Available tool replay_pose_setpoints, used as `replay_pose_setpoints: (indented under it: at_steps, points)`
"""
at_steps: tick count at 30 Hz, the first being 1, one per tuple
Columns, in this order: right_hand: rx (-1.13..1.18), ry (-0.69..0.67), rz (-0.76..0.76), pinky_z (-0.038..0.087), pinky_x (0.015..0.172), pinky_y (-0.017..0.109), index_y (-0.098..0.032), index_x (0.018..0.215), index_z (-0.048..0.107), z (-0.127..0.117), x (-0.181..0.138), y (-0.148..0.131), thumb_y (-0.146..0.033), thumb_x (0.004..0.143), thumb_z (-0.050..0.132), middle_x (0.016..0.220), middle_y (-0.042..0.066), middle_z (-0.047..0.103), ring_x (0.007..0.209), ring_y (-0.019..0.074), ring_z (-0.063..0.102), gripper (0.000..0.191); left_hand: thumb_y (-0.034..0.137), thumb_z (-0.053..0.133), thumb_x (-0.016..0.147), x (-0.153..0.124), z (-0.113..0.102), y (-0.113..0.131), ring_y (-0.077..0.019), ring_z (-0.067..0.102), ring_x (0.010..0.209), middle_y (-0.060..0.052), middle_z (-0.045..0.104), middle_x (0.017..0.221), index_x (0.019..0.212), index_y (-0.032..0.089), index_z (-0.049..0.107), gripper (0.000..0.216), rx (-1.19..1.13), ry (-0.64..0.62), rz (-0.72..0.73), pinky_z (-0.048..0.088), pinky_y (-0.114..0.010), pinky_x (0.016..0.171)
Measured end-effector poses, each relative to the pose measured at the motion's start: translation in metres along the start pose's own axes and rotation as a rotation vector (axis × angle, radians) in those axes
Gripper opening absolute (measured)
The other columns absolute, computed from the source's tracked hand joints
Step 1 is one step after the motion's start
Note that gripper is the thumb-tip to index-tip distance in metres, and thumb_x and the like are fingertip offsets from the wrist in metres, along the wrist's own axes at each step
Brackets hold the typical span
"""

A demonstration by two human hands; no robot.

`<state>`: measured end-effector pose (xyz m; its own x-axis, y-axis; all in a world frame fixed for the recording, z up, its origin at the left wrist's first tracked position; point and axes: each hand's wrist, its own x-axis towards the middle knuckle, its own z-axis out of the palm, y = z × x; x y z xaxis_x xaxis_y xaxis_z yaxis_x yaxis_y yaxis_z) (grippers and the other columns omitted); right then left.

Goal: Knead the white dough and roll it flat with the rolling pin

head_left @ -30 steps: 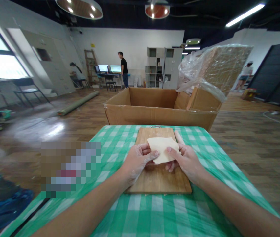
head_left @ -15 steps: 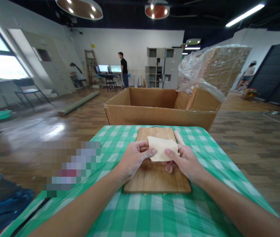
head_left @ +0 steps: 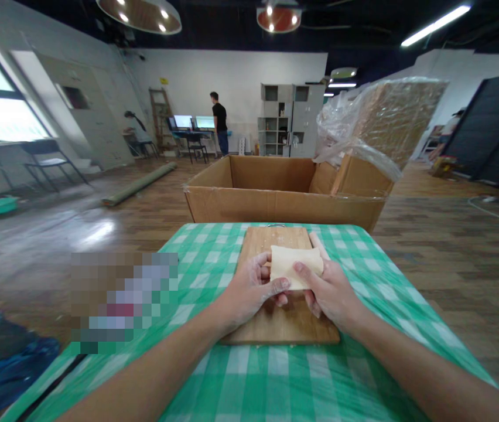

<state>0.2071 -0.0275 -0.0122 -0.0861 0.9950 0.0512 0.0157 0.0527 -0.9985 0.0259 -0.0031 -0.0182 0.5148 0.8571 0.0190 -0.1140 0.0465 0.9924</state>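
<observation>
A pale, flat sheet of dough [head_left: 289, 258] is held up between both hands over a wooden cutting board [head_left: 284, 328]. My left hand [head_left: 252, 287] pinches its lower left edge, thumb in front and fingers partly hidden behind. My right hand [head_left: 331, 290] grips the right side, its thumb lying on the front face and the other fingers underneath. White flour dusts the fingers and the board's far end. Along the board's right edge lies a rolling pin [head_left: 318, 243], partly covered by the right hand.
A green checked tablecloth [head_left: 293, 381] covers the table. Behind the table stands a large open cardboard box [head_left: 284, 202] with plastic-wrapped board at its right. On the table's left is a blurred-out patch [head_left: 126, 299]. A person in black [head_left: 219, 123] stands far back by monitors.
The dough sheet has shifted slightly right and down. My left hand has moved right along its lower edge, and its fingers have curled more. My right thumb stays on the front.
</observation>
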Motion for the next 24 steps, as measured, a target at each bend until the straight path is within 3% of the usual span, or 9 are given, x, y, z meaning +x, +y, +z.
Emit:
replay_pose_setpoints:
  at_steps: [2, 5, 10, 15, 18, 24]
  points:
    - [-0.013, -0.002, -0.008, 0.031, 0.025, 0.018, -0.012, 0.113, 0.06, -0.001, 0.0, 0.001, -0.065, 0.085, 0.063, 0.042, -0.006, 0.053, 0.026, 0.0104, 0.04, 0.06, 0.043, 0.084, 0.075, 0.0, -0.002, 0.003, -0.0111, 0.062, 0.058, -0.006, 0.071, 0.088, 0.125, 0.015, 0.056, 0.063, -0.007, 0.005, 0.007, 0.048, -0.021, 0.052]
    - [-0.037, -0.072, -0.017, 0.032, 0.027, 0.018, -0.013, 0.095, 0.063, -0.004, 0.001, 0.006, -0.064, 0.089, 0.059, 0.044, -0.004, 0.055, 0.028, 0.0094, 0.042, 0.051, 0.041, 0.085, 0.074, 0.0, -0.002, 0.004, -0.0118, 0.063, 0.062, -0.007, 0.072, 0.092, 0.123, 0.014, 0.06, 0.061, -0.023, 0.003, 0.001, 0.051, -0.022, 0.056]
    - [-0.041, -0.223, -0.027, 0.044, 0.037, 0.019, -0.015, 0.079, 0.064, -0.003, -0.003, 0.014, -0.06, 0.088, 0.063, 0.053, 0.0, 0.061, 0.04, 0.0105, 0.054, 0.046, 0.053, 0.069, 0.086, -0.002, 0.008, -0.001, -0.0188, 0.067, 0.066, -0.009, 0.074, 0.084, 0.106, 0.012, 0.068, 0.046, -0.102, 0.127, -0.005, 0.052, -0.027, 0.058]
    - [0.002, -0.236, -0.049, 0.055, 0.052, 0.024, -0.016, 0.094, 0.072, -0.003, 0.0, 0.016, -0.057, 0.089, 0.063, 0.079, 0.006, 0.073, 0.062, 0.0162, 0.065, 0.042, 0.048, 0.07, 0.087, -0.004, 0.015, -0.004, -0.0206, 0.07, 0.076, -0.009, 0.076, 0.092, 0.108, 0.013, 0.072, 0.041, -0.008, 0.19, 0.095, 0.054, -0.027, 0.068]
    - [0.024, -0.242, -0.103, 0.058, 0.068, 0.028, -0.017, 0.097, 0.075, -0.004, 0.004, 0.017, -0.053, 0.09, 0.064, 0.089, 0.008, 0.075, 0.081, 0.0211, 0.069, 0.039, 0.052, 0.068, 0.087, -0.006, 0.017, -0.002, -0.0209, 0.07, 0.074, -0.01, 0.077, 0.094, 0.109, 0.012, 0.072, 0.046, -0.032, 0.213, 0.101, 0.053, -0.026, 0.064]
    - [0.04, -0.243, -0.134, 0.056, 0.07, 0.028, -0.017, 0.102, 0.076, -0.005, 0.004, 0.016, -0.053, 0.092, 0.062, 0.09, 0.007, 0.075, 0.083, 0.0212, 0.069, 0.04, 0.057, 0.068, 0.084, -0.006, 0.015, 0.001, -0.0195, 0.067, 0.062, -0.008, 0.075, 0.078, 0.104, 0.011, 0.073, 0.05, -0.058, 0.27, 0.062, 0.05, -0.026, 0.056]
